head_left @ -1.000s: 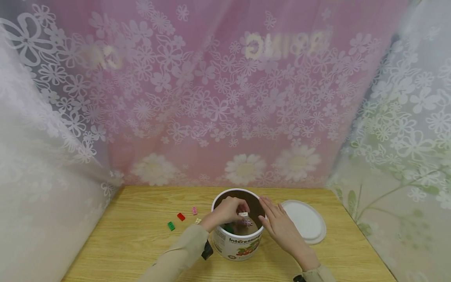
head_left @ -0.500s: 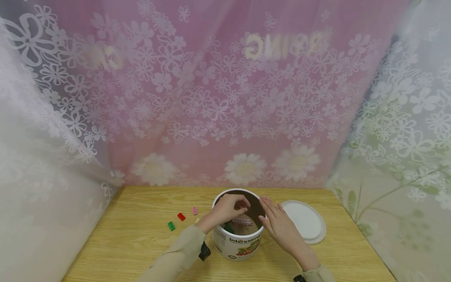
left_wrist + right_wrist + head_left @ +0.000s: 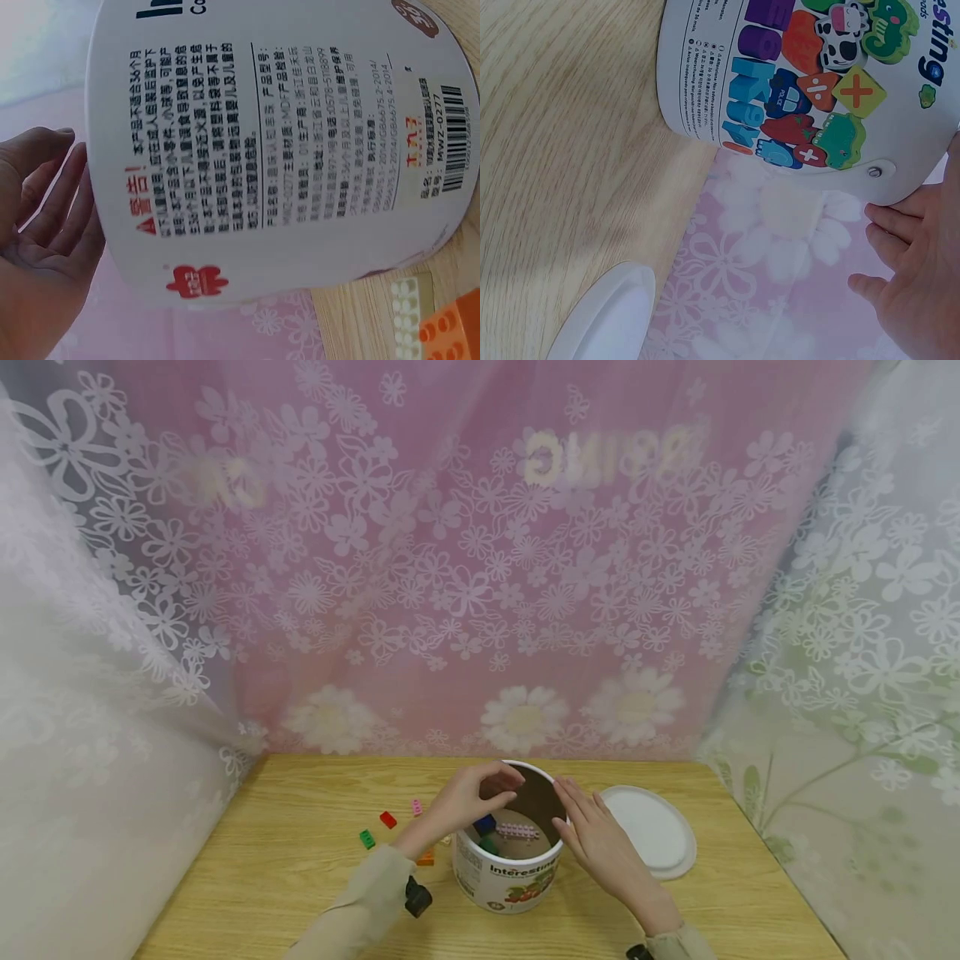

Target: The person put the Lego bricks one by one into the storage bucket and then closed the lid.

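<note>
A white printed bucket point(image 3: 474, 870) stands uncovered on the table. My left hand point(image 3: 467, 800) is over its left rim, fingers loosely curved with nothing between them; in the left wrist view this hand point(image 3: 49, 225) shows behind the bucket's rim. My right hand point(image 3: 603, 847) rests its straight fingers at the right rim, and in the right wrist view the fingertips meet the bucket wall point(image 3: 900, 176). Inside the bucket lie a pale pink studded brick point(image 3: 517, 832), a dark blue brick point(image 3: 485, 825) and a dark green piece point(image 3: 489, 844). The left arm and near wall hide part of the inside.
A white round lid point(image 3: 651, 831) lies right of the bucket. Left of it are a green brick point(image 3: 367, 839), a red brick point(image 3: 387, 819), a pink brick point(image 3: 417, 807), an orange brick point(image 3: 454, 334) and a cream brick point(image 3: 405, 315). A floral curtain point(image 3: 480, 610) hangs behind the table.
My left hand has let go of a white brick in the bucket, then risen and moved left. The blue and orange bricks have come into view. My right hand stays at the rim.
</note>
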`<state>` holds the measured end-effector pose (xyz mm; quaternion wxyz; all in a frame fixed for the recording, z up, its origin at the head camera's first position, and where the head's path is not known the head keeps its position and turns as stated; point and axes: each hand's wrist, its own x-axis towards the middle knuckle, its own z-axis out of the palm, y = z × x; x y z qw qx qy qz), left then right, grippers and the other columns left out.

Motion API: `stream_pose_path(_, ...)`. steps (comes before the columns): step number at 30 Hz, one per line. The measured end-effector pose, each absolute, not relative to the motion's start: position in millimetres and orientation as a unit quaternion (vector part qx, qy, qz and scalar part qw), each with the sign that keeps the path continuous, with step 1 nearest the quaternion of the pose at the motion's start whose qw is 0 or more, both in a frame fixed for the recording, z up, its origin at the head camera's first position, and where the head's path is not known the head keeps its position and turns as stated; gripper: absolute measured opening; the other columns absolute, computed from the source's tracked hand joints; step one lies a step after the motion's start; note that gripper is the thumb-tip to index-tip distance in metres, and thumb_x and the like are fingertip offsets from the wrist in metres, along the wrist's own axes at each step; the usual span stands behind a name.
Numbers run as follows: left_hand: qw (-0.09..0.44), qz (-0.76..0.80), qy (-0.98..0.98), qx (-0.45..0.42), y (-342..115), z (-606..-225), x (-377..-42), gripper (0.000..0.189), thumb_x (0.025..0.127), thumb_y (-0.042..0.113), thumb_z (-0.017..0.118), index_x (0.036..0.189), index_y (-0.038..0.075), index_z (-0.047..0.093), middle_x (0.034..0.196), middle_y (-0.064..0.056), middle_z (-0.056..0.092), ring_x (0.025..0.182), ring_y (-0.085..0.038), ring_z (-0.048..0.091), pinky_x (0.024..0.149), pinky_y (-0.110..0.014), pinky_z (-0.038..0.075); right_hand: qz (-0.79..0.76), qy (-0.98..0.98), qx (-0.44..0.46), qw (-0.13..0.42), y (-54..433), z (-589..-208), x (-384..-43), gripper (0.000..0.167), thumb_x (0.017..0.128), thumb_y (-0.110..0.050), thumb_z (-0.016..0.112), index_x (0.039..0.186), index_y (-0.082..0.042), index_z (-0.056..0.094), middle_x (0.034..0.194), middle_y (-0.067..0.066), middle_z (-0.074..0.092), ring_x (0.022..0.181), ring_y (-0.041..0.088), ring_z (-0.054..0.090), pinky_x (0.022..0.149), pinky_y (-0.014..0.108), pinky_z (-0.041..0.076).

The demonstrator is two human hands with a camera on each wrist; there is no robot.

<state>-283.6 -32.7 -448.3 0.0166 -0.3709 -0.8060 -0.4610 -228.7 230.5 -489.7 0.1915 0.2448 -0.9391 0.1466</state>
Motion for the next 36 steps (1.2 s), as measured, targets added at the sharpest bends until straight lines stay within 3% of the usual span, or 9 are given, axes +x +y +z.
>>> stream_pose_path(5, 0.02, -0.507, -0.789, -0.347, -48, -448, -282, 0.027, 0.099, 0.016, 0.068, 0.126, 0.015, 0.068, 0.124, -0.011, 0.069, 0.11, -0.021, 0.068, 0.094, -0.039, 0.057, 0.15, -0.939, 0.244, 0.191, 230, -489, -228, 0.061, 0.103, -0.026, 0.06, 0.155, -0.003, 0.039, 0.159, 0.013, 0.041, 0.147, 0.029, 0.037, 0.119, 0.056, 0.026)
stream_pose_path(9, 0.04, -0.528, -0.786, -0.32, -65, -448, -281, 0.027, 0.098, 0.017, 0.069, 0.125, 0.017, 0.069, 0.124, -0.012, 0.069, 0.113, -0.028, 0.067, 0.099, -0.051, 0.053, 0.148, -0.936, 0.246, 0.202, 229, -490, -228, 0.061, 0.102, -0.025, 0.06, 0.155, -0.002, 0.039, 0.158, 0.014, 0.042, 0.146, 0.03, 0.038, 0.12, 0.053, 0.025)
stream_pose_path(17, 0.084, -0.53, -0.801, -0.266, -110, -454, -279, 0.034, 0.095, 0.013, 0.073, 0.128, 0.018, 0.067, 0.127, -0.005, 0.068, 0.119, -0.027, 0.063, 0.104, -0.054, 0.049, 0.143, -0.932, 0.253, 0.217, 228, -491, -229, 0.059, 0.106, -0.031, 0.054, 0.154, -0.001, 0.04, 0.157, 0.015, 0.043, 0.145, 0.032, 0.04, 0.119, 0.055, 0.027)
stream_pose_path(23, 0.099, -0.522, -0.817, -0.223, -148, -469, -278, 0.034, 0.094, 0.011, 0.073, 0.128, 0.016, 0.068, 0.128, -0.01, 0.068, 0.119, -0.027, 0.063, 0.104, -0.057, 0.048, 0.145, -0.933, 0.252, 0.214, 229, -491, -229, 0.06, 0.104, -0.028, 0.058, 0.154, -0.001, 0.04, 0.157, 0.014, 0.042, 0.144, 0.032, 0.041, 0.118, 0.057, 0.027)
stream_pose_path(29, 0.093, -0.512, -0.833, -0.188, -177, -490, -272, 0.034, 0.093, 0.013, 0.075, 0.126, 0.014, 0.068, 0.127, -0.01, 0.068, 0.117, -0.031, 0.064, 0.103, -0.058, 0.048, 0.145, -0.936, 0.247, 0.205, 229, -491, -229, 0.061, 0.103, -0.026, 0.059, 0.155, -0.002, 0.039, 0.158, 0.015, 0.042, 0.145, 0.031, 0.039, 0.12, 0.056, 0.026)
stream_pose_path(36, 0.079, -0.504, -0.85, -0.132, -197, -517, -265, 0.036, 0.091, 0.002, 0.075, 0.125, 0.006, 0.068, 0.125, -0.015, 0.068, 0.115, -0.037, 0.063, 0.1, -0.056, 0.05, 0.149, -0.934, 0.25, 0.209, 229, -492, -229, 0.059, 0.105, -0.029, 0.056, 0.154, -0.002, 0.04, 0.157, 0.015, 0.042, 0.145, 0.031, 0.039, 0.12, 0.056, 0.026)
